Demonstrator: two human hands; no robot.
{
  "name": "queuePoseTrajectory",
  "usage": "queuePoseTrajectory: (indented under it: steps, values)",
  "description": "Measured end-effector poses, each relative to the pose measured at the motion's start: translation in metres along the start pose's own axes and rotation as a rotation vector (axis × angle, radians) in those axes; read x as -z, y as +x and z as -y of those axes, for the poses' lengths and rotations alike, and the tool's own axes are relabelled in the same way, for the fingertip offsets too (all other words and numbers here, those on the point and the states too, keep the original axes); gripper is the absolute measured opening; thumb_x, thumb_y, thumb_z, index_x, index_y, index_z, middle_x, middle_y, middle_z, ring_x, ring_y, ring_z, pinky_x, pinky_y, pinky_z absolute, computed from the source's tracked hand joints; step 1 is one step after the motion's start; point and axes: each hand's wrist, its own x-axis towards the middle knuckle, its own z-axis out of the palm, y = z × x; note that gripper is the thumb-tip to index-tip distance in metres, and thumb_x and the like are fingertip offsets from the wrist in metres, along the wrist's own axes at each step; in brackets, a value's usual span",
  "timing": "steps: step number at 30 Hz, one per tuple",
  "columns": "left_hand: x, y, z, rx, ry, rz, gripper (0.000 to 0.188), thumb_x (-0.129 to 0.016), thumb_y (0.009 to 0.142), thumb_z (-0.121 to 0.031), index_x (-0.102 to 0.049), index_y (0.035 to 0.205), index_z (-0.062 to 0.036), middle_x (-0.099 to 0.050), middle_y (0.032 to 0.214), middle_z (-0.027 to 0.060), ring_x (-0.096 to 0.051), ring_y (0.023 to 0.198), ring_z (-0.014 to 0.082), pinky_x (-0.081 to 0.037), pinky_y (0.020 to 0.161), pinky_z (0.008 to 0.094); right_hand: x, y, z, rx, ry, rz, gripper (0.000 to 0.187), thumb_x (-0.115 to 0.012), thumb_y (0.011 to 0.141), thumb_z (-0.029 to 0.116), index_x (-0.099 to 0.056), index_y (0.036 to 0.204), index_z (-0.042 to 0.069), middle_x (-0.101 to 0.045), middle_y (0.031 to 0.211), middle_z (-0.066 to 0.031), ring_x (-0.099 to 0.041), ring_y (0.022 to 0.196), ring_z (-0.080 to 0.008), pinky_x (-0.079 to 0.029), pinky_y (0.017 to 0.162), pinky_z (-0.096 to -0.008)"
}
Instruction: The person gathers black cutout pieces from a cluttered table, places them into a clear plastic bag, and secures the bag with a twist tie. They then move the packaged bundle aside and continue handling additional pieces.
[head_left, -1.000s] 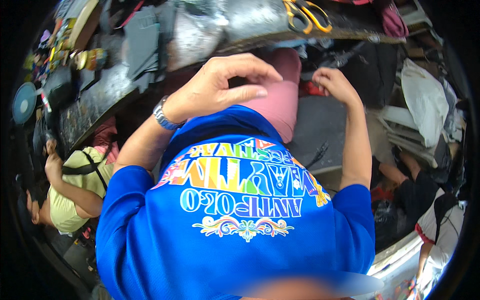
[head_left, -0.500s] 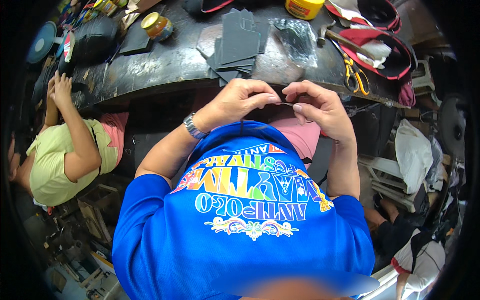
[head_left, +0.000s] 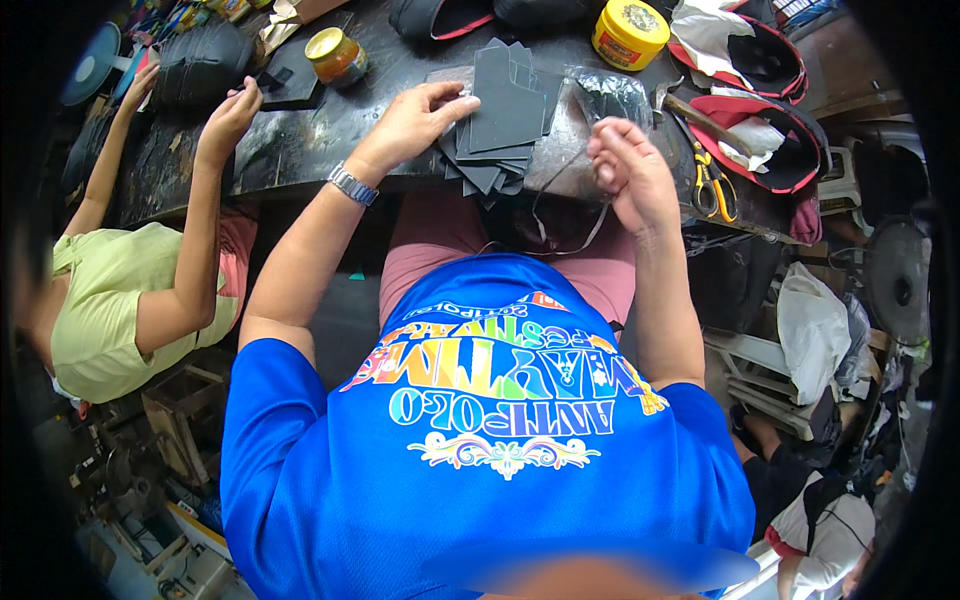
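With the thin strip (head_left: 541, 230) pinched in the right hand (head_left: 632, 175) and looped down at the bench (head_left: 260, 150) edge, keep its slack clear of the dark sheets (head_left: 507, 112) beside the left hand (head_left: 415, 125), thumb and fingers slightly parted.

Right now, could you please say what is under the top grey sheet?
Edges of more grey sheets stick out beneath the top grey sheet, on the dark table; anything fully covered is hidden.
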Motion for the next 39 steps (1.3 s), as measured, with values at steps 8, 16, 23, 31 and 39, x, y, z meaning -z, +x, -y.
queuePoseTrajectory:
  steps: [8,16,23,31,39]
  values:
    - [-0.003,0.019,-0.033,0.133,0.038,0.282,0.067,-0.080,0.073,-0.046,-0.065,0.113,0.0057,-0.069,0.095,0.0156,-0.067,0.086,0.0209,-0.052,0.078,0.0317,-0.015,-0.006,-0.018,0.014,-0.739,0.144,0.037,-0.066,0.091,0.018,-0.062,0.125,0.003,-0.061,0.089,-0.0010,-0.054,0.070,-0.0057,-0.045,0.061,-0.0208]
    - [0.004,0.033,-0.051,0.342,-0.049,0.476,0.073,-0.085,0.069,-0.036,-0.057,0.124,0.0032,-0.065,0.109,0.0130,-0.064,0.099,0.0191,-0.053,0.080,0.0303,-0.020,-0.007,-0.015,0.069,-0.795,0.242,0.040,-0.066,0.089,0.014,-0.060,0.126,0.001,-0.059,0.092,-0.0007,-0.054,0.075,-0.0064,-0.046,0.063,-0.0225]
    - [0.008,0.007,-0.019,0.348,-0.594,0.454,0.067,-0.082,0.075,-0.023,-0.051,0.130,-0.0001,-0.065,0.114,0.0119,-0.066,0.098,0.0186,-0.053,0.086,0.0326,-0.001,-0.008,-0.012,0.008,-0.503,0.266,0.033,-0.065,0.085,0.003,-0.062,0.118,0.002,-0.059,0.091,0.0006,-0.056,0.076,-0.0040,-0.046,0.065,-0.0188]
    - [-0.004,-0.043,0.005,0.240,-1.277,0.651,0.063,-0.075,0.081,-0.022,-0.047,0.134,-0.0004,-0.061,0.127,0.0123,-0.064,0.110,0.0216,-0.050,0.098,0.0376,-0.036,0.008,-0.026,0.154,-0.288,0.092,0.025,-0.064,0.084,-0.005,-0.064,0.108,0.003,-0.058,0.086,0.0018,-0.054,0.075,-0.0034,-0.046,0.067,-0.0178]
    - [-0.016,-0.042,-0.018,0.213,-1.096,0.652,0.058,-0.075,0.080,-0.008,-0.050,0.130,0.0046,-0.062,0.122,0.0149,-0.063,0.109,0.0207,-0.050,0.096,0.0327,-0.043,0.007,-0.024,0.312,-0.466,0.125,0.021,-0.065,0.085,-0.003,-0.067,0.105,0.000,-0.068,0.095,-0.0013,-0.060,0.085,-0.0090,-0.051,0.076,-0.0257]
